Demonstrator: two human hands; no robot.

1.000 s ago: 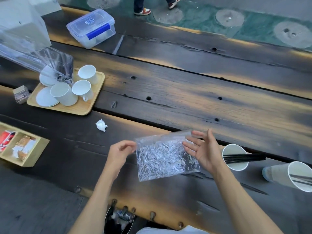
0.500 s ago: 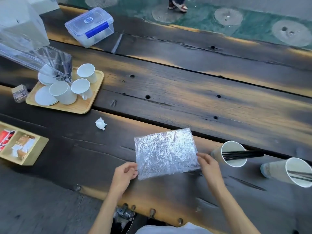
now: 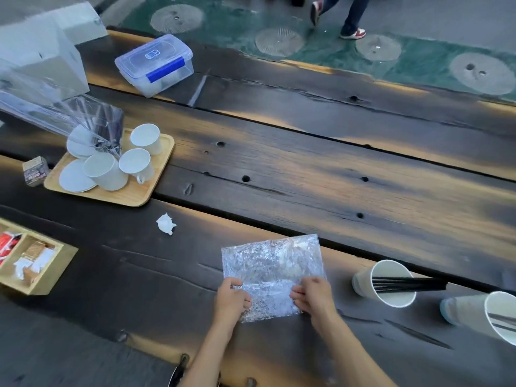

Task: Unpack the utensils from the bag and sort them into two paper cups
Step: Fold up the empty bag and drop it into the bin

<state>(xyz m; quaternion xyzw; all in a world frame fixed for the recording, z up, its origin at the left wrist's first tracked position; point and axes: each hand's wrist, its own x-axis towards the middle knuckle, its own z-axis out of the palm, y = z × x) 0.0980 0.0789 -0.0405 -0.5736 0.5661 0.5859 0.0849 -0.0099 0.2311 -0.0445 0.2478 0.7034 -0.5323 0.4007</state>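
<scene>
A crinkled clear plastic bag (image 3: 272, 263) lies flat on the dark wooden table near its front edge. My left hand (image 3: 231, 300) pinches the bag's near left part, and my right hand (image 3: 312, 297) pinches its near right part. To the right a paper cup (image 3: 363, 283) holds several black utensils (image 3: 410, 284) that stick out to the right. A second paper cup (image 3: 472, 311) at the far right edge also holds dark utensils (image 3: 502, 325). I cannot see anything inside the bag.
A wooden tray (image 3: 134, 194) with white cups and saucers sits at the left, under a large clear bag (image 3: 55, 113). A lidded plastic box (image 3: 155, 64) stands behind. A crumpled paper scrap (image 3: 166, 224) and a wooden compartment box (image 3: 42, 277) lie at left. A person walks beyond the table.
The bag went from held up between my hands to lying flat on the table. Both hands moved down to its near edge and now pinch it closer to the middle.
</scene>
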